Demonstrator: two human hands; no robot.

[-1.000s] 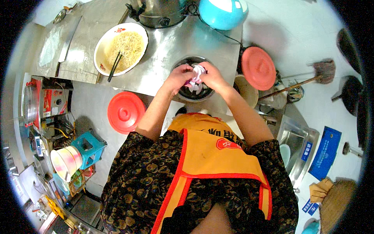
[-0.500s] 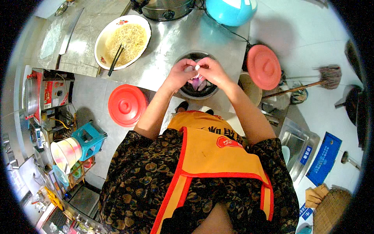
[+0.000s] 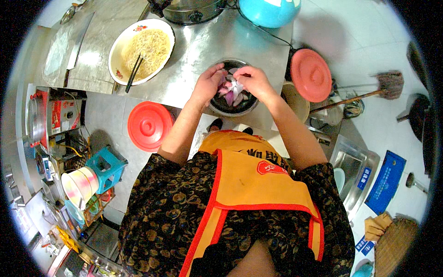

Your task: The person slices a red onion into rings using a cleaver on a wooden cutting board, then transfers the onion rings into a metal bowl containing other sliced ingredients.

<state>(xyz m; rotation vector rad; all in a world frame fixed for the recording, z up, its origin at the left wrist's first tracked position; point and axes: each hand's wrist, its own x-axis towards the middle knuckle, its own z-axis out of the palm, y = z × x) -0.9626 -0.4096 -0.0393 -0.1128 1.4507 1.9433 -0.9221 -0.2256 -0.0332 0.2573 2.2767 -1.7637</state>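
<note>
Both my hands are over a dark round bowl (image 3: 240, 110) with a metal rim, near the front edge of the steel table. Purple and white pieces of red onion (image 3: 229, 97) lie in it. Curled at the bowl's left side, my left hand (image 3: 208, 85) has a purplish onion piece against its fingers. My right hand (image 3: 256, 84) comes in from the right with thumb and fingertips pinched around a pale onion piece. Both hands partly cover the bowl's contents.
On the steel table (image 3: 194, 51), a white basin (image 3: 112, 67) of noodles with black chopsticks (image 3: 134, 74) stands left. Behind are a dark pot (image 3: 194, 11) and a blue bowl (image 3: 270, 13). Red lids (image 3: 150, 125) flank the table. A mop (image 3: 364, 96) lies right.
My hands have moved apart; before, their fingertips met over the bowl around a small white piece. More of the onion in the bowl now shows. The view has shifted slightly.
</note>
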